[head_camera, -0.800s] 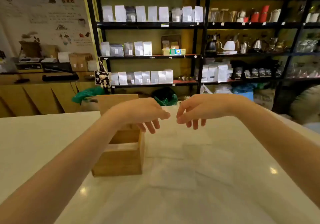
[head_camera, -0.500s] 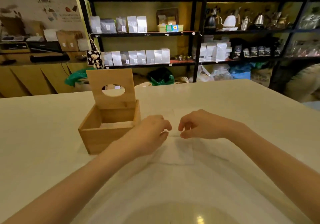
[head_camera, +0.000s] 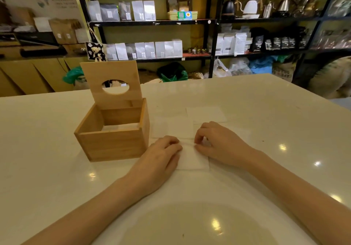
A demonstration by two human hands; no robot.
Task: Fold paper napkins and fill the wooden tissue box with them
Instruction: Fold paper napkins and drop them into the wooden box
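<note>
Your left hand [head_camera: 162, 154] and right hand [head_camera: 218, 143] both rest on the napkin [head_camera: 191, 159], which lies flat on the worktop [head_camera: 266, 111] just right of the box [head_camera: 114, 130]. Each grip is curled, fingertips pinching or pressing the napkin's far edge where they nearly meet; whether paper is actually nipped between the fingers you cannot tell from here. Held this way, the sheet is likely pinned so a crease can be run along that edge. The folded edge runs left to right across your view, and the napkin's visible part reaches back toward you from it. More loose napkins [head_camera: 206, 113] lie flat just beyond your hands, within easy reach. The box stands with its lid [head_camera: 112, 74] upright at the back, mouth open upward, some white paper already low inside.
</note>
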